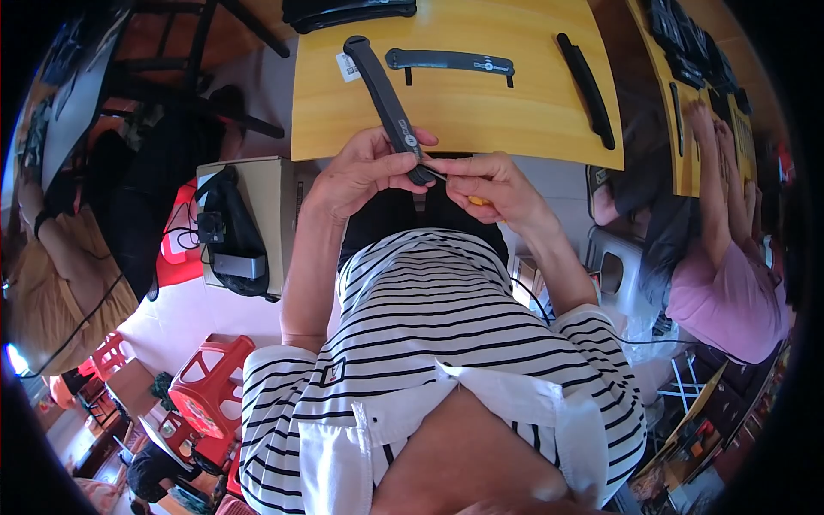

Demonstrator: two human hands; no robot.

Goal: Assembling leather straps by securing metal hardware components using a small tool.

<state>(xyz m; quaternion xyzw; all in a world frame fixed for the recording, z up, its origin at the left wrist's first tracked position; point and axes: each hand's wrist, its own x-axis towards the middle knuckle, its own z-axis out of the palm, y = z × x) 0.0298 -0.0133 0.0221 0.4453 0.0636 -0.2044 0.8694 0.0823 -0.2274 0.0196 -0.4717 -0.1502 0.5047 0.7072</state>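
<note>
My left hand (360, 172) grips a long black plastic handle-shaped part (386, 99) near its lower end, just off the front edge of a yellow wooden table (481, 112). The part slants up and to the left over the table. My right hand (489, 184) is closed on a small tool with a yellow handle (477, 202), and its thin metal tip touches the part's lower end. Two more black parts lie on the table: one flat (451, 62) in the middle and one slanted (588, 90) at the right.
A cardboard box (257, 215) with black devices on it stands at my left. Red plastic stools (210, 386) sit lower left. A person in pink (730, 292) works at another yellow table (687, 94) on the right. Another person (60, 266) sits at far left.
</note>
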